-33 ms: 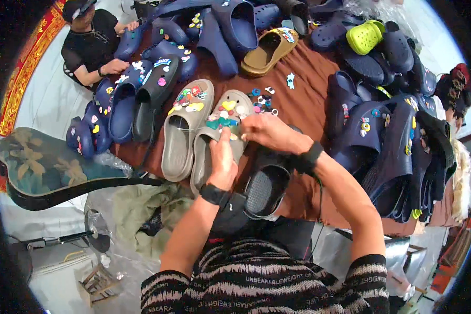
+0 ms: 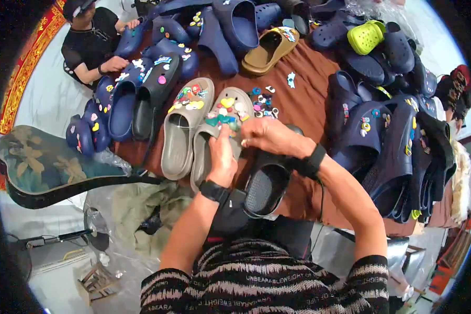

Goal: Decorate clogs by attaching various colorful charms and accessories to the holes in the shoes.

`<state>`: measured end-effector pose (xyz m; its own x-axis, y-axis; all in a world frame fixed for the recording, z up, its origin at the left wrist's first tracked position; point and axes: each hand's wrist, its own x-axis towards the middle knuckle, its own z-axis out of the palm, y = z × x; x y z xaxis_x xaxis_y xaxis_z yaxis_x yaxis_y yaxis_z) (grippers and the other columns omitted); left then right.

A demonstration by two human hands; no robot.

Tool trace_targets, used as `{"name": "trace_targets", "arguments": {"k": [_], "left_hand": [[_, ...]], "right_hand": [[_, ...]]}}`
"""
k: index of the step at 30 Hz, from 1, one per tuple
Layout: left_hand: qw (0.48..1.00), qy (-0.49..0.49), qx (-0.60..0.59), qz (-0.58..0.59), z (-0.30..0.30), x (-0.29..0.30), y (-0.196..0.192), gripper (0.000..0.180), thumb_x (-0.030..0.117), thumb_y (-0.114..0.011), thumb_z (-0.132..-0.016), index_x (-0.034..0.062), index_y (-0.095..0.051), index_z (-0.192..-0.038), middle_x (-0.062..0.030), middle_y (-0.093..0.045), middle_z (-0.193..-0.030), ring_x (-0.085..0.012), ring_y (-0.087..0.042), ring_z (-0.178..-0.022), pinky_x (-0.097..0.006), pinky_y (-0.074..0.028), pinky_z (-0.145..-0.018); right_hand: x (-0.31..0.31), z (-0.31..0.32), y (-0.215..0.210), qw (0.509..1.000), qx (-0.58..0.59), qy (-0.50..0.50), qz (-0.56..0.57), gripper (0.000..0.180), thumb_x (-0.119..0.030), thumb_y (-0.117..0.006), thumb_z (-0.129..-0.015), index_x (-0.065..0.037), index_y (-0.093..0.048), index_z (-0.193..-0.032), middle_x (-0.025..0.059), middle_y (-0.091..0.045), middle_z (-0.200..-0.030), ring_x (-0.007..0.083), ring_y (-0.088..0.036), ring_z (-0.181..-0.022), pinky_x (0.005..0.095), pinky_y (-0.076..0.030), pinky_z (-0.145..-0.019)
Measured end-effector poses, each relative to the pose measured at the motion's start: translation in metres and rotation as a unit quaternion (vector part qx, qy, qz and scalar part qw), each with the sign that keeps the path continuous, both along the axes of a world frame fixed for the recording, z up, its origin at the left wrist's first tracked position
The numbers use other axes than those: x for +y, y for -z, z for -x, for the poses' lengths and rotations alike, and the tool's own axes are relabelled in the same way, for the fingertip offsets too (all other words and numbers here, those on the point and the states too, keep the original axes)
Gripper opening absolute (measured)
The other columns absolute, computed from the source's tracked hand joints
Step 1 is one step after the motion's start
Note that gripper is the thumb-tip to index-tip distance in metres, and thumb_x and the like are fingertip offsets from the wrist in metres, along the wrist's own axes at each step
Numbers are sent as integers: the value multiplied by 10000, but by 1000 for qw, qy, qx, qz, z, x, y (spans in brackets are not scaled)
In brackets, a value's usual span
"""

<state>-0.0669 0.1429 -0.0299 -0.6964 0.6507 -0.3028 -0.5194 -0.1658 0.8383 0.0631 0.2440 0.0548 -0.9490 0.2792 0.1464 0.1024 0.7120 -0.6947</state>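
My left hand (image 2: pixel 223 159) reaches into the foot opening of a grey slipper (image 2: pixel 200 162), its fingers closed around the strap. Colourful charms (image 2: pixel 226 112) in yellow, white, red and green sit on that strap. Just right of the strap, my right hand (image 2: pixel 269 135) is pinched, with a tiny pale bit (image 2: pixel 244 142) at its fingertips, too small to name. A matching grey slipper (image 2: pixel 176 152) with charms on its strap lies alongside on the left. Beyond my right hand, loose charms (image 2: pixel 267 104) are scattered on the brown cloth. A black slipper (image 2: pixel 267 191) lies below my right wrist.
Navy slippers and clogs (image 2: pixel 369 128) crowd the right side, with a lime clog (image 2: pixel 365 37) among them. More navy clogs (image 2: pixel 123 107) and a brown slipper (image 2: pixel 267 52) lie on the brown cloth (image 2: pixel 311 78). Another person (image 2: pixel 91 42) handles a clog at far left. A padded chair (image 2: pixel 52 162) stands left.
The strap of the grey slipper has tilted slightly, showing more of its charms. My right hand has shifted a little down, its fingertips slightly apart from the strap.
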Motion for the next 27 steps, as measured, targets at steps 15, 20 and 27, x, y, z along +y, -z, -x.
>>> {"name": "trace_targets", "arguments": {"k": [15, 20, 27], "left_hand": [[961, 84, 255, 67, -25, -88, -68, 366, 225, -501, -1018, 27, -486, -1326, -92, -543, -1307, -180, -509, -1225, -364, -409, -1040], [916, 355, 182, 33, -62, -117, -85, 372, 210, -488, -1031, -33, -525, -1309, -129, -595, -1259, -208, -569, -1180, -348, -440, -1029], [915, 369, -163, -9, -89, -68, -63, 592, 432, -586, -976, -14, -484, -1351, -70, -561, -1266, -165, -508, -1203, -340, -381, -1058]], "right_hand": [[41, -110, -9, 889, 28, 312, 334, 189, -201, -709, -915, -57, -597, -862, 3, -652, -798, 79, -601, -689, 234, -502, -626], [38, -100, -9, 900, -13, 290, 325, 162, -213, -685, -934, -71, -619, -891, -12, -646, -796, 64, -593, -690, 222, -487, -623], [36, -78, -7, 941, -115, 246, 202, 214, -214, -739, -832, -3, -702, -823, 82, -696, -719, 151, -658, -672, 320, -521, -609]]}}
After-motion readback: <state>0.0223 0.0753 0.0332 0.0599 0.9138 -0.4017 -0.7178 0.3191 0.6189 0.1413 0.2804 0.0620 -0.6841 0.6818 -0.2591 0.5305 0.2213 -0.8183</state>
